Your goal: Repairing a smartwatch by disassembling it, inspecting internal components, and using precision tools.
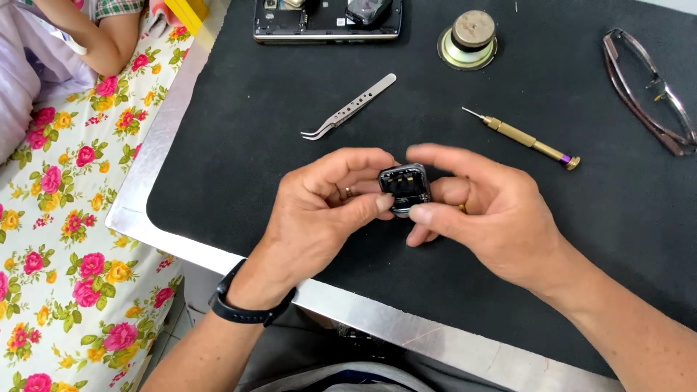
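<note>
A small square black casing, open so its inner parts show, is held between both hands above a black work mat. My left hand grips its left side with thumb and fingers; a ring is on one finger and a black band is on the wrist. My right hand pinches its right and lower edge with thumb and forefinger.
On the mat lie curved steel tweezers, a brass precision screwdriver, a round metal speaker magnet, folded glasses and an opened phone. A floral cloth and another person's arm are at the left.
</note>
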